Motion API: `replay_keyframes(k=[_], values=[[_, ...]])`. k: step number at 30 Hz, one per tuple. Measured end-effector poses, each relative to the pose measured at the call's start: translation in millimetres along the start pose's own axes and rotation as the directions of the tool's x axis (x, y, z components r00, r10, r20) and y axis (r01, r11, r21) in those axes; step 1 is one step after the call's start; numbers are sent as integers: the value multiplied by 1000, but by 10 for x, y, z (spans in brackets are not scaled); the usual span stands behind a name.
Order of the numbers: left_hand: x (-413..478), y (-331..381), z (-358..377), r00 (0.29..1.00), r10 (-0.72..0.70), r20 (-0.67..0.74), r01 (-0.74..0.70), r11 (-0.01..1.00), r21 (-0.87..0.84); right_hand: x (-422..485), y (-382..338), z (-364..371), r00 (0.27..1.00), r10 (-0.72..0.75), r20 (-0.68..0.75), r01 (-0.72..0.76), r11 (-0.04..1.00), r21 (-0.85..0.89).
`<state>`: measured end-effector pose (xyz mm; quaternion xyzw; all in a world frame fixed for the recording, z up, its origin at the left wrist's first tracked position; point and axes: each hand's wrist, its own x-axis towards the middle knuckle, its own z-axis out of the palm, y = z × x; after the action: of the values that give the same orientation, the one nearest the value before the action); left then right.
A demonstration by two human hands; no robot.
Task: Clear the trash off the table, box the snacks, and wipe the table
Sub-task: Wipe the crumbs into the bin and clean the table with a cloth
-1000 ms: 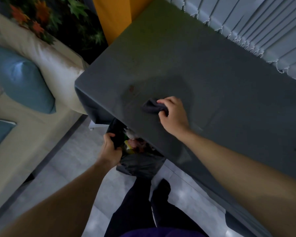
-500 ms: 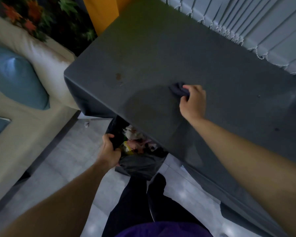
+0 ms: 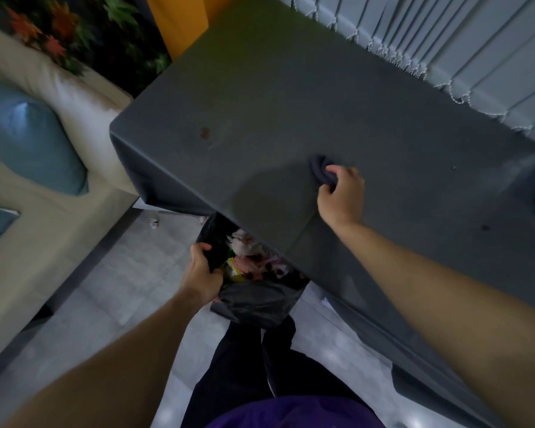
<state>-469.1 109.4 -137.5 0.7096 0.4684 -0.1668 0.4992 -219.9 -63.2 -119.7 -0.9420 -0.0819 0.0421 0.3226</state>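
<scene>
We had our right hand (image 3: 340, 194) curled, fingers pinching the dark cloth (image 3: 321, 173) on the bench (image 3: 291, 103), our left hand (image 3: 202, 271) clenching the trash bag (image 3: 254, 299) below its edge; we feared missing the brown stain (image 3: 204, 133).

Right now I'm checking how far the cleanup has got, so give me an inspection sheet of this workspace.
Surface: grey table, brown stain near the left corner, small specks at right.
Job's things: dark cloth bunched on the table; black trash bag open below the near edge, wrappers inside.
Clutter: crumpled scrap on the floor.
Grips: right hand holds the cloth; left hand holds the bag's rim.
Cables: nothing seen.
Surroundings: sofa, blue cushion, blinds.
</scene>
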Motion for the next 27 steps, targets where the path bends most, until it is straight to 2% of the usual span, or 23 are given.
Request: replay_keyframes(k=[2, 3, 5, 6, 7, 8, 9, 11, 12, 13, 15, 16, 18, 19, 20, 22, 24, 25, 27], values=[[5, 8, 9, 1000, 13, -17, -13, 1000, 1, -209, -52, 61, 983, -154, 97, 156, 988, -16], [9, 15, 10, 1000, 21, -21, -21, 1000, 5, -336, -76, 82, 947, -259, 190, 261, 965, 16], [22, 30, -5, 999, 31, -25, -30, 999, 14, -530, -119, 80, 807, -444, 390, 420, 895, 150], [23, 44, -17, 999, 33, -26, -32, 999, 10, -557, -118, 67, 732, -518, 443, 478, 853, 209], [26, 60, -32, 999, 38, -24, -37, 999, 5, -528, -111, 65, 694, -568, 443, 521, 820, 237], [35, 73, -48, 999, 40, -21, -40, 999, 2, -463, -105, 79, 719, -576, 389, 531, 816, 226], [43, 88, -67, 999, 43, -20, -43, 999, 6, -379, -97, 103, 795, -531, 294, 494, 848, 193], [56, 117, -116, 999, 36, -22, -36, 999, 17, -182, -113, 128, 958, -277, 78, 268, 957, 113], [66, 124, -143, 999, 28, -24, -28, 999, 21, -118, -138, 147, 990, -143, 14, 141, 987, 81], [78, 128, -174, 999, 22, -24, -22, 999, 23, -92, -170, 178, 997, -81, -2, 81, 995, 58], [117, 133, -229, 1000, 7, -22, -6, 1000, 24, -131, -223, 245, 980, -178, 93, 173, 983, 60], [136, 139, -254, 1000, -1, -20, 1, 1000, 22, -189, -244, 254, 943, -278, 184, 263, 960, 99], [187, 153, -304, 1000, -4, -15, 4, 1000, 13, -276, -264, 247, 821, -451, 351, 407, 892, 195], [212, 163, -330, 1000, 3, -15, -3, 1000, 13, -265, -272, 237, 774, -503, 384, 447, 864, 230], [244, 174, -358, 1000, 11, -21, -11, 1000, 18, -190, -289, 242, 776, -518, 360, 458, 855, 242], [316, 196, -415, 999, 25, -38, -24, 999, 28, 91, -342, 288, 883, -439, 164, 403, 890, 216], [385, 223, -478, 999, 15, -35, -14, 999, 30, 481, -366, 331, 963, -253, -88, 264, 954, 142], [418, 234, -514, 999, 10, -32, -9, 999, 38, 689, -380, 343, 979, -130, -156, 150, 981, 124], [496, 257, -602, 1000, 5, -30, -3, 998, 58, 973, -475, 390, 984, 95, -148, -78, 990, 118]])
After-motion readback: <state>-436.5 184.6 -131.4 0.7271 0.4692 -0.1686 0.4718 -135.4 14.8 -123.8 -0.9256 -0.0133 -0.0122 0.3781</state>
